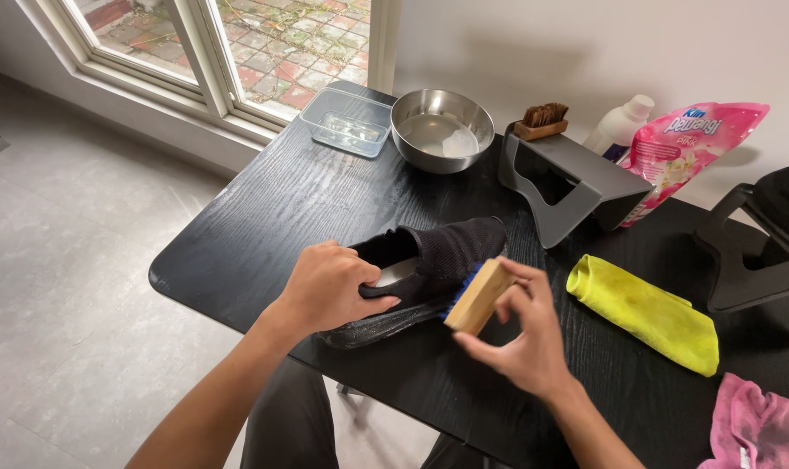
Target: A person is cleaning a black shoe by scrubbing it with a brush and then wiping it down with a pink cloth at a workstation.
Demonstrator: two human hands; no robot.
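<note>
A black knit shoe (451, 247) lies on its side on the black table (273, 217). My left hand (329, 287) grips it at the heel opening, thumb inside the collar. My right hand (520, 334) holds a wooden brush (480, 297) with blue bristles, and the bristles press against the shoe's side near the sole.
At the back stand a clear plastic tub (347, 122), a steel bowl (440, 130) with liquid, a grey shoe stand (577, 178) with a small brown brush (542, 120), a white bottle (619, 126) and a pink pouch (686, 148). A yellow cloth (646, 313) and pink cloth (755, 426) lie right.
</note>
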